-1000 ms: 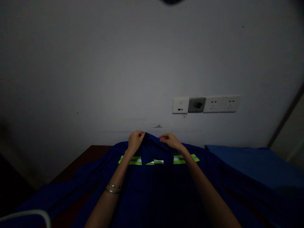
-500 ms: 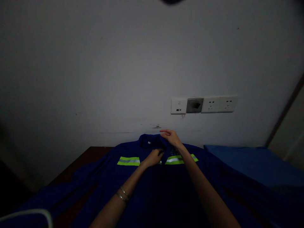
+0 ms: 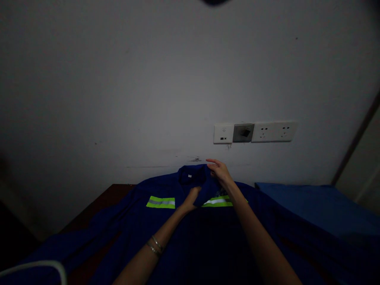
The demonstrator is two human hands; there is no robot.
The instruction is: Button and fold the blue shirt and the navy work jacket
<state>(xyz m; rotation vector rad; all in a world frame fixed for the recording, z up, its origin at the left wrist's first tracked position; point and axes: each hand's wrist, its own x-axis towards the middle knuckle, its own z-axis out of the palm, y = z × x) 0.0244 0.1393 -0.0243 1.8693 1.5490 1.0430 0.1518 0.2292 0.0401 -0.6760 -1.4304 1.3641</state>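
A dark blue work jacket (image 3: 160,229) with yellow-green and silver reflective strips lies spread out, its collar toward the wall. My left hand (image 3: 192,198) grips the front edge of the collar, with its fingertips hidden behind the cloth. At the collar's upper right, my right hand (image 3: 219,170) pinches the fabric between thumb and fingers, the index finger stretched out. A small white label (image 3: 189,176) shows inside the neck. Two bracelets circle my left wrist.
The jacket rests on a dark reddish-brown table (image 3: 109,194) against a pale wall. Folded blue cloth (image 3: 299,202) lies at the right. Wall sockets (image 3: 274,132) and a switch plate (image 3: 223,133) sit above. A white curved bar (image 3: 44,264) shows at lower left.
My right hand has moved slightly right and up with the collar edge. The collar's right side is lifted and turned more upright, and my left hand's fingers have slipped behind the cloth.
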